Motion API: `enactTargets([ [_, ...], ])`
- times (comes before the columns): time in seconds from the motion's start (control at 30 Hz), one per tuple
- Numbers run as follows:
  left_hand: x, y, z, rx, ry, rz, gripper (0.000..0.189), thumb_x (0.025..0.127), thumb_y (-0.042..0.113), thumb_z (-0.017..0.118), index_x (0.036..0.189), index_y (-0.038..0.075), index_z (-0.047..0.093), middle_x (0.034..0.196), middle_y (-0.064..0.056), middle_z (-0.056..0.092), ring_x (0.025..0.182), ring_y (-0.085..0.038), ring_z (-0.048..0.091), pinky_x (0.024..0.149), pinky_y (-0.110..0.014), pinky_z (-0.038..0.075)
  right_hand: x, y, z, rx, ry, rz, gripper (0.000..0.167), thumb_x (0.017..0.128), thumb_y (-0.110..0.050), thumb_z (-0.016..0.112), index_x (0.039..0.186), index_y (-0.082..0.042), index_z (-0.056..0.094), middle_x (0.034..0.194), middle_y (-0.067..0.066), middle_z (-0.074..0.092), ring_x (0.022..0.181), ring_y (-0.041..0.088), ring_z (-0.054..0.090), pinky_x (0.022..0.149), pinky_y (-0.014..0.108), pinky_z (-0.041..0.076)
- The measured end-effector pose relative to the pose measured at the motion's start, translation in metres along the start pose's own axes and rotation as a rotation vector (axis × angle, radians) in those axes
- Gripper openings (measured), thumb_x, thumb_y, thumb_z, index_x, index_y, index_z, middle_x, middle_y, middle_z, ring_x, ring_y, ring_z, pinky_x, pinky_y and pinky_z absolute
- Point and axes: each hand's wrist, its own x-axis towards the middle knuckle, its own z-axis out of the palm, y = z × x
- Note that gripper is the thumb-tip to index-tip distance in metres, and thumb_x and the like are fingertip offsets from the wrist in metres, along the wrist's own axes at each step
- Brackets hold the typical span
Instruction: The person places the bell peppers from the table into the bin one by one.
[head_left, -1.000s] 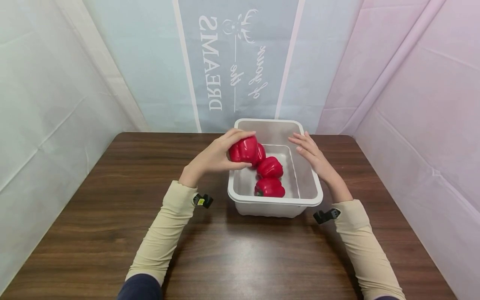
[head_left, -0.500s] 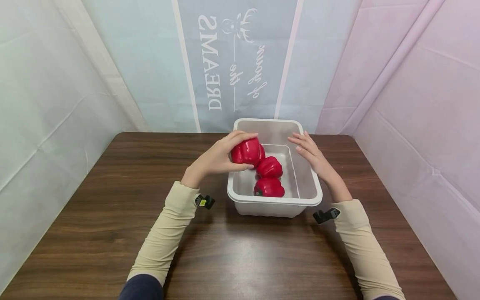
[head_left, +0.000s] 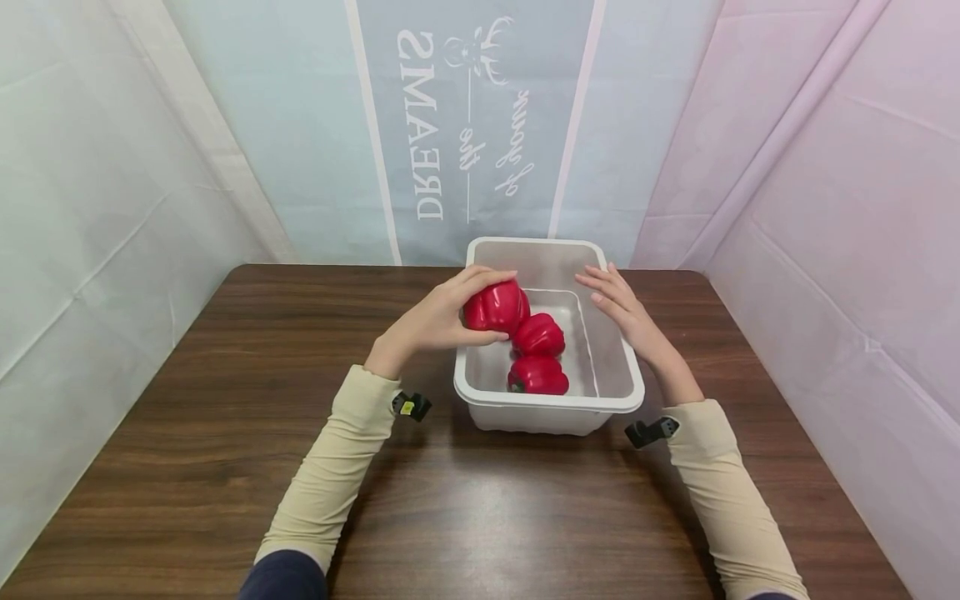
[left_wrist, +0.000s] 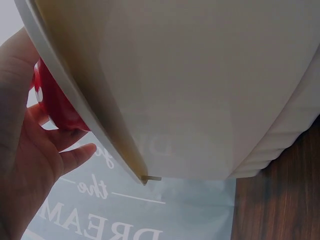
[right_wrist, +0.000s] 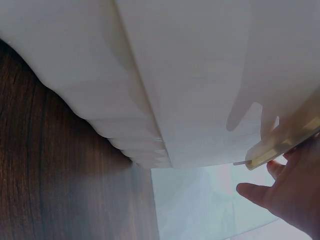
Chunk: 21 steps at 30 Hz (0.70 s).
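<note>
A glossy red bell pepper (head_left: 492, 306) is held by my left hand (head_left: 437, 320) over the left rim of a white plastic bin (head_left: 551, 402). The thumb is on its near side and the fingers on its far side. Inside the bin lie a middle bell pepper (head_left: 542, 335) and a near bell pepper (head_left: 538, 375); another is mostly hidden behind the held one. My right hand (head_left: 624, 310) is at the bin's right rim, fingers extended and holding nothing. In the left wrist view the bin wall (left_wrist: 200, 80) partly covers the held pepper (left_wrist: 56, 102).
The bin stands near the back of a dark wooden table (head_left: 480, 517). A printed cloth (head_left: 480, 125) hangs behind it. Pale cloth walls rise at left and right. Small black cameras sit at both wrists.
My left hand has moved slightly right and down with the held pepper, further over the bin. The right hand and the peppers lying in the bin look unmoved.
</note>
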Motion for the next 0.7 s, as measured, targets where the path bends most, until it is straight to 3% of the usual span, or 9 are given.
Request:
enactTargets([
  [0.43,-0.0014,-0.003,0.0061,-0.036,0.002,-0.026,0.078,0.068,0.024,0.082,0.136,0.032,0.043,0.122,0.007,0.047,0.108,-0.005,0.048,0.08,-0.022,0.052,0.0003,-0.0012,0.0002,0.005,-0.009,0.031,0.04,0.097,-0.017,0.041,0.136,-0.006,0.046,0.149,0.013,0.029,0.143,0.022,-0.003,0.11,0.058,-0.004],
  [0.7,-0.0005,-0.0019,0.0059,-0.022,-0.017,-0.049,0.076,0.07,0.032,0.08,0.136,0.035,0.042,0.121,0.009,0.047,0.107,-0.003,0.048,0.08,-0.02,0.051,0.001,-0.0017,-0.0003,-0.005,-0.006,0.006,0.04,0.098,-0.019,0.041,0.136,-0.007,0.047,0.148,0.013,0.03,0.143,0.022,-0.002,0.11,0.057,-0.004],
])
